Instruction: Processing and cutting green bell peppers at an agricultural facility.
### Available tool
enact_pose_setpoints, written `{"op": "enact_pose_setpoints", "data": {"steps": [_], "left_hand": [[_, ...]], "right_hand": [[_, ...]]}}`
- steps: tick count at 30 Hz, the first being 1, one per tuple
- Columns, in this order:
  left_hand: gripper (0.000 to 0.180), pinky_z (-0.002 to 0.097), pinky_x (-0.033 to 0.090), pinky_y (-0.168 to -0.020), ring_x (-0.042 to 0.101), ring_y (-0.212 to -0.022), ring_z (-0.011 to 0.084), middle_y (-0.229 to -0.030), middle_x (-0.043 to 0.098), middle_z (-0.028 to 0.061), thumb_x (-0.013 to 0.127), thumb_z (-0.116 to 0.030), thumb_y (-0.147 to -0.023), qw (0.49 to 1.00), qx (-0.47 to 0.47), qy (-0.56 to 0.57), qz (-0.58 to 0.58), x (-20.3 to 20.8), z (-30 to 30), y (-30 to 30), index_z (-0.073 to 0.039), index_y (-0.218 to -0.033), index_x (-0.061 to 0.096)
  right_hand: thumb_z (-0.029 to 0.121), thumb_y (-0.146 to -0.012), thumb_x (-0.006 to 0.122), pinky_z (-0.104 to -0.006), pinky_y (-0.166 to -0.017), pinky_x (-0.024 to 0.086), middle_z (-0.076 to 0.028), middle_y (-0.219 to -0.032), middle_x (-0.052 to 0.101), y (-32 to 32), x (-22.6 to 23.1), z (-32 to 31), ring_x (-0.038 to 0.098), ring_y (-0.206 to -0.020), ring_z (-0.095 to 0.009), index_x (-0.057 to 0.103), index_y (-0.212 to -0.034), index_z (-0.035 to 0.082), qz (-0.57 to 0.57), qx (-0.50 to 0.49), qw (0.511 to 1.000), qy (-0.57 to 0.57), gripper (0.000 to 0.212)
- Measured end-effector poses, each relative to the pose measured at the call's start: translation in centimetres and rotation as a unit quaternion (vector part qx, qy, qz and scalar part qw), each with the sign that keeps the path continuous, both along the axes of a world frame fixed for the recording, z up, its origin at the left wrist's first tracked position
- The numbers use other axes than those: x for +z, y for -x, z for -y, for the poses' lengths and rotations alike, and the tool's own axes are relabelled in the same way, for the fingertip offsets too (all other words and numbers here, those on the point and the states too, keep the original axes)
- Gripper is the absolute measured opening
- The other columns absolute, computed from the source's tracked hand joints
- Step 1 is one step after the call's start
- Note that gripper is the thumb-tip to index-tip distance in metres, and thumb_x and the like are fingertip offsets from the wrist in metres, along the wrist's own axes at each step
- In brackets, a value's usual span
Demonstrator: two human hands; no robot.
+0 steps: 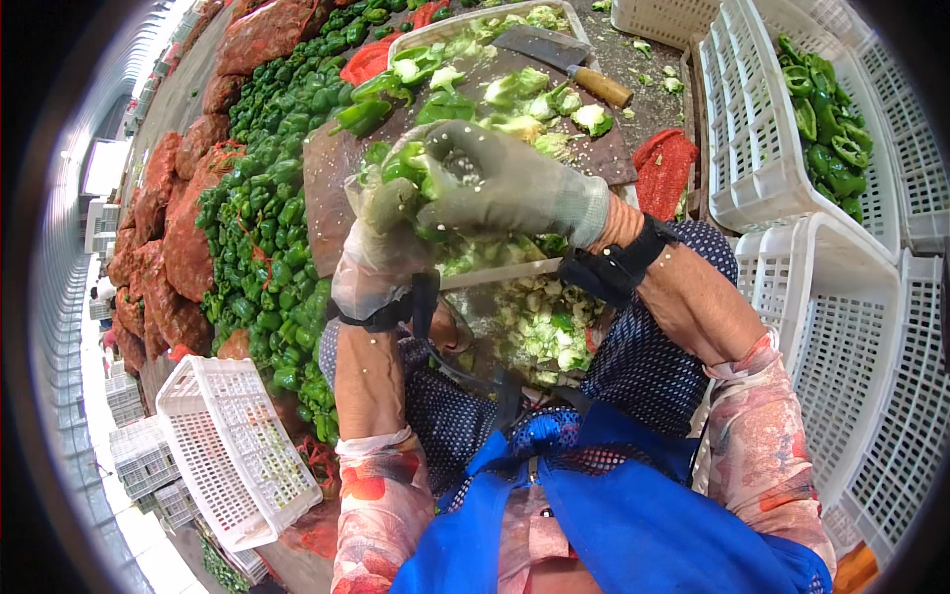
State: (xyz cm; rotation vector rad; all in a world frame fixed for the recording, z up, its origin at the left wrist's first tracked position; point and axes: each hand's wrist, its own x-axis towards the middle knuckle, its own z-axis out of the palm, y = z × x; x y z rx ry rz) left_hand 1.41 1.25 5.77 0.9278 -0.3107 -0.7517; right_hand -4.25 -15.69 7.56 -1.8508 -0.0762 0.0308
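In front of me both gloved hands meet over a brown board (324, 188). My left hand (381, 218), in a thin pale glove, is closed around a green bell pepper (404, 170). From the right, my right hand (505, 180), in a grey-green glove, curls its fingers against the same pepper; pale bits show around them. Motion blurs the fingertips. Just past the hands lie cut green peppers (364, 116) and pale pepper cores (517, 87). A cleaver (600, 86) with a wooden handle rests at the far side of the board.
Whole green peppers (287, 247) are heaped along the left, beside red mesh sacks (188, 223). A white crate (233, 455) tilts at lower left. White crates (737, 129) stand at right, one holding cut peppers (826, 129). Pepper cores (554, 342) lie piled between my knees.
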Motion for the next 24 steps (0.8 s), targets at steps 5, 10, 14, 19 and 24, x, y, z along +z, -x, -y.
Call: {"op": "enact_pose_setpoints", "data": {"steps": [5,10,14,19,24], "left_hand": [[0.065,0.0386,0.053,-0.087,0.061,-0.101,0.0238,-0.116,0.061,0.0102,0.074,-0.031,-0.074,0.999,-0.011,-0.003,-0.032,-0.6,-0.4,-0.3,-0.003,-0.128,0.05],[0.064,0.0385,0.053,-0.088,0.061,-0.101,0.0242,-0.115,0.061,0.0107,0.073,-0.033,-0.075,1.0,-0.005,0.022,-0.009,0.0,-0.2,-0.6,-0.003,-0.127,0.051],[0.064,0.0385,0.053,-0.088,0.062,-0.101,0.0245,-0.115,0.061,0.0111,0.072,-0.034,-0.075,0.999,-0.006,0.038,-0.004,0.0,0.0,-0.4,-0.003,-0.127,0.051],[0.063,0.0384,0.053,-0.088,0.062,-0.102,0.0249,-0.114,0.061,0.0116,0.071,-0.036,-0.075,0.999,-0.001,0.052,-0.002,-0.3,-0.1,-0.3,-0.003,-0.126,0.052],[0.063,0.0384,0.053,-0.088,0.062,-0.102,0.0253,-0.113,0.061,0.0121,0.07,-0.037,-0.075,0.997,-0.01,0.072,-0.005,-0.8,0.0,-0.2,-0.003,-0.124,0.053]], "right_hand": [[0.032,-0.07,0.081,-0.0329,-0.096,0.045,-0.013,-0.111,0.062,0.2,-0.8,-1.0,0.058,-0.106,-0.021,0.051,-0.122,0.006,0.107,-0.009,0.989,-0.103,0.064],[0.02,-0.073,0.078,-0.0291,-0.094,0.045,-0.008,-0.111,0.061,0.7,-0.2,-0.9,0.057,-0.103,-0.015,0.051,-0.12,0.003,0.087,0.025,0.976,-0.196,0.057],[0.023,-0.071,0.078,-0.0301,-0.088,0.048,-0.011,-0.104,0.063,0.5,0.0,-0.8,0.06,-0.096,-0.018,0.054,-0.114,0.001,0.123,0.014,0.984,-0.131,0.055],[0.034,-0.072,0.078,-0.0331,-0.081,0.053,-0.016,-0.105,0.064,0.1,-0.5,-0.8,0.064,-0.094,-0.022,0.052,-0.121,-0.001,0.126,0.017,0.99,-0.06,0.066],[0.034,-0.073,0.078,-0.033,-0.08,0.053,-0.017,-0.104,0.064,0.7,-0.4,-0.3,0.064,-0.093,-0.022,0.052,-0.121,-0.002,0.102,0.003,0.995,-0.012,0.065]]}}
